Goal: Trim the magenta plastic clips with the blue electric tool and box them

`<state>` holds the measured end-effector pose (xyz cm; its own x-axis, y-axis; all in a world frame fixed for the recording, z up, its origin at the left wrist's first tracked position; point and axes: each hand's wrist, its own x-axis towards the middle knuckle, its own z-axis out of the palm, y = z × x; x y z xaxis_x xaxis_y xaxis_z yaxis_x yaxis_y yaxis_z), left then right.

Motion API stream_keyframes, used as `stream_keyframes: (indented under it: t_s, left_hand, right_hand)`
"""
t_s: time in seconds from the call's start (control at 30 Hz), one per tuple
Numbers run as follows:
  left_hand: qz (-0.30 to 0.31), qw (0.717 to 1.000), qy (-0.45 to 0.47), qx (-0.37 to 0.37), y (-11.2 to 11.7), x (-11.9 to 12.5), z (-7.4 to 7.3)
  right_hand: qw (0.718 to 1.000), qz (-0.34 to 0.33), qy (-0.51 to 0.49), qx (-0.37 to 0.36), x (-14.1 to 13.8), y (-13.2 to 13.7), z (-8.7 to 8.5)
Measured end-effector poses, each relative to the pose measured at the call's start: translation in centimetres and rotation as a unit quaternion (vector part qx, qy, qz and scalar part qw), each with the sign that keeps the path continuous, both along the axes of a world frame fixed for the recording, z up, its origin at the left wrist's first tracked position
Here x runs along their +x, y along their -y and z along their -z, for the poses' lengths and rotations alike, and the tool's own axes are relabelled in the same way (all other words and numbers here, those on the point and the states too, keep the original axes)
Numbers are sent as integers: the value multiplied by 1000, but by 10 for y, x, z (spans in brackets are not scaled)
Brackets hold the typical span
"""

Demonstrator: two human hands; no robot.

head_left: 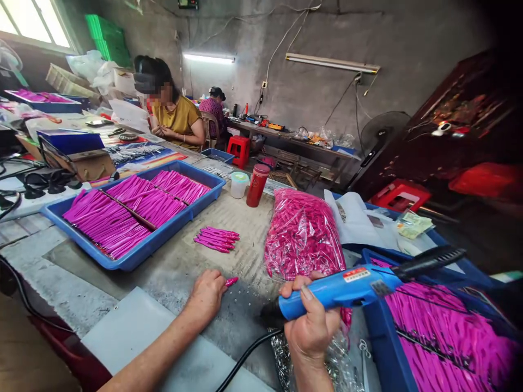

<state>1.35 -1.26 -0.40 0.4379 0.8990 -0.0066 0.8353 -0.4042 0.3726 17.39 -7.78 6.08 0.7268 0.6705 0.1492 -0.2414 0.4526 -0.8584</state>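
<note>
My left hand (pixel 207 296) rests on the worktable, fingers curled around a small pink pen piece (pixel 231 281) whose tip pokes out to the right. My right hand (pixel 311 321) is wrapped round the handle of a blue corded power tool (pixel 347 288) with a black nozzle pointing right. A small pile of finished pink pens (pixel 217 238) lies ahead of my left hand. Just beyond the tool stands a clear bag of pink parts (pixel 302 234).
A blue tray (pixel 134 258) with rows of magenta pens sits at left; another blue tray (pixel 379 332) of pens is at right. A red bottle (pixel 257 185) and white cup (pixel 239 185) stand behind. Two seated people work at the back. Black cables trail at left.
</note>
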Motion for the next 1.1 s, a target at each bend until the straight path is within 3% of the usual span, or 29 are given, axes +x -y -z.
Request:
stream_keyframes:
  t_s: [0.23, 0.4, 0.6, 1.1]
  left_hand:
    - [-19, 999, 25, -43, 1, 4, -3]
    - [-20, 998, 13, -55, 3, 5, -7]
    - [-17, 998, -7, -63, 3, 6, -3]
    - [-17, 998, 13, -52, 4, 5, 1]
  right_hand:
    - [993, -61, 94, 36, -26, -43, -1]
    - [991, -76, 112, 22, -38, -60, 6]
    - [990, -94, 108, 6, -47, -69, 16]
    - [985, -100, 139, 13, -49, -72, 18]
